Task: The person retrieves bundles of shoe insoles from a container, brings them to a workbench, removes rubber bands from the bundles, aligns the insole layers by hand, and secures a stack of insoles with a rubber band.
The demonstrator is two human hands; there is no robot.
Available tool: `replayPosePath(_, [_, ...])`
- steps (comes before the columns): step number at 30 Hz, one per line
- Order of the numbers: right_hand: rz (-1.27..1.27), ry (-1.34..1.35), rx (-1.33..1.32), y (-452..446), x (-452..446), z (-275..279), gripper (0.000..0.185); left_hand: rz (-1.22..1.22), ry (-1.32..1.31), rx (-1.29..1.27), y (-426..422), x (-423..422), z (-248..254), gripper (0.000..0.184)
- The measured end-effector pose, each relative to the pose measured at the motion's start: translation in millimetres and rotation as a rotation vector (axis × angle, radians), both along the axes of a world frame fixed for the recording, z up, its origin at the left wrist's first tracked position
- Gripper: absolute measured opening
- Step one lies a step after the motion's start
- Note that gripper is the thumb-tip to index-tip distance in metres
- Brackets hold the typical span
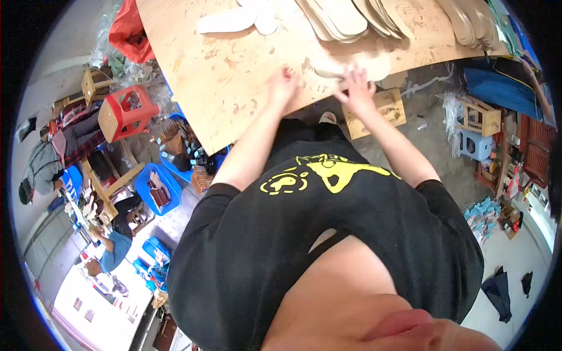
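My left hand (285, 86) rests over the wooden table near its front edge, fingers loosely bent and slightly blurred, with nothing visible in it. My right hand (357, 92) has its fingers spread, the tips at a pale insole (377, 67) lying by the table edge; whether they press on it I cannot tell. Behind the hands lies a stack of insoles (345, 26), with another fanned stack (383, 20) beside it. Farther left are loose white insoles (227, 20), partly overlapping.
The table (205, 88) has stained patches. More insoles (462, 23) lie at its right end. A wooden stool (383, 114) stands under the front edge. Leftward are a red plastic stool (129, 114), a blue bin (158, 190) and a seated person in blue (114, 251).
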State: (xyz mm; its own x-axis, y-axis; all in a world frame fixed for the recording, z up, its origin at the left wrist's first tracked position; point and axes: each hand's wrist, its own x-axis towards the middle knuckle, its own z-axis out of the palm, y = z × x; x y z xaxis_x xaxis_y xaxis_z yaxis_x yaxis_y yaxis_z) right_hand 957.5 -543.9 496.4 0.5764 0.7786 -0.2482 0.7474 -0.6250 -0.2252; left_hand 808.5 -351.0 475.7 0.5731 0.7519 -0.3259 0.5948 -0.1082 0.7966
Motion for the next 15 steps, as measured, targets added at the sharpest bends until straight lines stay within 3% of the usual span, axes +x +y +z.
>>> replayPosePath(5, [0.166,0.03,-0.08,24.4,0.1,-28.2,0.094,-0.026,0.111,-0.018,-28.1,74.4,-8.0,0.029])
replayPosePath(8, [0.223,0.107,-0.065,27.9,7.6,-24.4,0.094,-0.144,0.07,0.326,-18.4,64.4,-13.5,0.027])
replayPosePath(9, [0.267,0.112,-0.075,30.9,8.2,-20.8,0.095,-0.192,0.142,0.115,-5.1,61.7,-11.8,0.025])
replayPosePath(12, [0.277,0.16,-0.07,48.2,-6.7,-22.6,0.098,-0.405,0.443,-0.089,36.8,48.2,-11.7,0.027])
replayPosePath(15, [0.259,0.147,-0.147,57.9,-11.6,-17.4,0.103,0.084,0.223,0.048,107.7,48.1,-11.5,0.038])
